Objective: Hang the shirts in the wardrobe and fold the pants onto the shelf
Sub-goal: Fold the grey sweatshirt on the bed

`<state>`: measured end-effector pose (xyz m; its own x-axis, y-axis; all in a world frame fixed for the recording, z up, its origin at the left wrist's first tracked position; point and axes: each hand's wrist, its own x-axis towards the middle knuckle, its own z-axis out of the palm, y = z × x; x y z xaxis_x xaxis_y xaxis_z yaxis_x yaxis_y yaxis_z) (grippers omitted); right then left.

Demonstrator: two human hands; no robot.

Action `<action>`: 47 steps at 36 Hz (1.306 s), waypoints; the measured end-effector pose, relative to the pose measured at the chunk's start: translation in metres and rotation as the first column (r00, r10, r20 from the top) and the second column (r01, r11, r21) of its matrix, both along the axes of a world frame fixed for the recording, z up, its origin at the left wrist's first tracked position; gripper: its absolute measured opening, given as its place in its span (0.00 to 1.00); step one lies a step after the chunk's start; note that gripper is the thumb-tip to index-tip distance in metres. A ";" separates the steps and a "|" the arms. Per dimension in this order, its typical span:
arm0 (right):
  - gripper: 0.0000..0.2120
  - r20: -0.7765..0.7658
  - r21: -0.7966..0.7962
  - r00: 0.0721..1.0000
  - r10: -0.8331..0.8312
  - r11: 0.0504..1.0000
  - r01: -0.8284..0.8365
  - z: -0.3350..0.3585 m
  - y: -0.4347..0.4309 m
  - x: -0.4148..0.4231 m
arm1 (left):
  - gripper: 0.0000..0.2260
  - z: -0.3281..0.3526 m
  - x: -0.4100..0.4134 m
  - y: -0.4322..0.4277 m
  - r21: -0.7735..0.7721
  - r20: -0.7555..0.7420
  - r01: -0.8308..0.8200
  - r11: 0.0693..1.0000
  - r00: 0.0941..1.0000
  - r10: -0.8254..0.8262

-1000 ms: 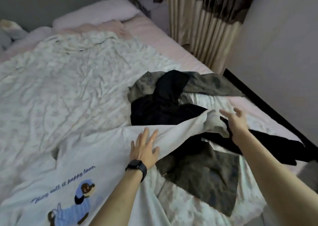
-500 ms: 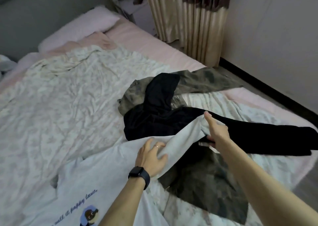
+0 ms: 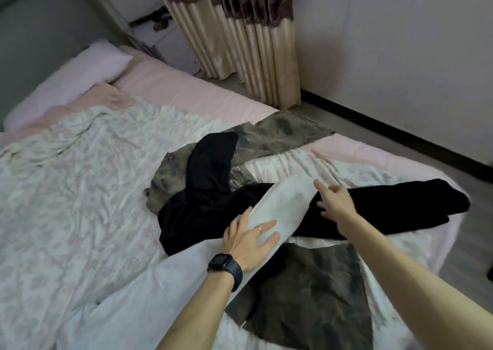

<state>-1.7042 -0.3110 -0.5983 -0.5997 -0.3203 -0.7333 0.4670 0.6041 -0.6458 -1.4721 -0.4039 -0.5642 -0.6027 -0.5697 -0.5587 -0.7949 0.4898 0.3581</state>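
A white shirt (image 3: 138, 296) lies spread on the bed, one sleeve (image 3: 285, 203) stretched over the pile. My left hand (image 3: 248, 240), with a dark watch on the wrist, presses flat on that sleeve near the shoulder. My right hand (image 3: 336, 203) rests at the sleeve's far end with fingers spread, touching the cloth. Under the sleeve lie black pants (image 3: 373, 211) reaching right, and mottled grey-green pants (image 3: 306, 304) in front and behind.
The bed has a crumpled floral quilt (image 3: 80, 203), a pink sheet (image 3: 186, 91) and a pillow (image 3: 80, 69) at the head. A beige and maroon curtain (image 3: 240, 43) hangs behind. Bare floor (image 3: 400, 141) runs along the white wall on the right.
The view has turned right and up. My left hand slid along the white sleeve and flattened on it. My right hand moved out to the sleeve's end, spreading the sleeve across the black pants.
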 end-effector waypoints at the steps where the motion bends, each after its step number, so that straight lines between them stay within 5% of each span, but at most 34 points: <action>1: 0.37 0.024 -0.011 0.999 0.022 1.000 -0.022 -0.004 0.004 0.010 | 0.22 -0.002 -0.005 -0.001 0.003 0.007 -0.026 1.000 1.000 0.026; 5: 0.46 0.024 0.033 0.982 0.186 0.982 -0.187 -0.017 0.004 0.038 | 0.10 -0.003 -0.033 -0.012 -0.088 -0.145 -0.212 0.973 0.969 0.198; 10: 0.19 0.069 -0.100 0.993 0.094 0.991 -0.087 -0.028 -0.010 0.044 | 0.14 0.002 -0.068 -0.036 0.026 -0.168 -0.404 0.914 0.900 0.403; 14: 0.09 -0.059 -0.177 0.996 0.074 0.981 -0.083 -0.024 -0.008 0.034 | 0.10 0.007 -0.093 -0.058 0.145 -0.075 -0.377 0.915 0.918 0.390; 17: 0.06 -0.017 -0.263 0.999 0.040 0.964 -0.043 -0.019 0.002 0.025 | 0.14 0.011 -0.104 -0.070 0.286 -0.069 -0.383 0.879 0.906 0.417; 21: 0.05 0.019 -0.269 0.996 0.084 0.960 -0.076 -0.020 0.013 0.019 | 0.04 0.004 -0.107 -0.069 0.283 -0.034 -0.280 0.918 0.953 0.301; 27: 0.06 0.032 -0.262 0.985 0.167 0.953 -0.153 -0.015 0.009 0.008 | 0.13 0.001 -0.123 -0.057 0.196 0.047 -0.170 0.966 0.985 0.164; 32: 0.06 0.082 -0.293 0.978 0.190 0.943 -0.158 -0.010 0.009 0.000 | 0.04 0.000 -0.121 -0.057 0.011 0.158 -0.169 0.985 0.973 0.166; 35: 0.06 0.075 -0.286 0.976 0.202 0.942 -0.173 -0.008 0.013 -0.001 | 0.18 0.003 -0.116 -0.050 -0.020 0.266 -0.042 0.999 0.963 0.045; 39: 0.06 0.047 -0.282 0.979 0.196 0.943 -0.175 -0.010 0.024 0.004 | 0.05 0.006 -0.107 -0.044 -0.212 0.194 -0.019 0.977 0.979 0.061; 43: 0.05 -0.018 -0.302 0.985 0.171 0.938 -0.168 -0.009 0.032 0.005 | 0.04 0.019 -0.108 -0.058 -0.322 0.081 -0.098 0.941 0.988 0.131; 47: 0.08 -0.167 -0.348 0.984 0.054 0.931 -0.110 -0.004 0.033 0.000 | 0.04 0.026 -0.111 -0.067 -0.337 -0.185 -0.294 0.895 0.952 0.243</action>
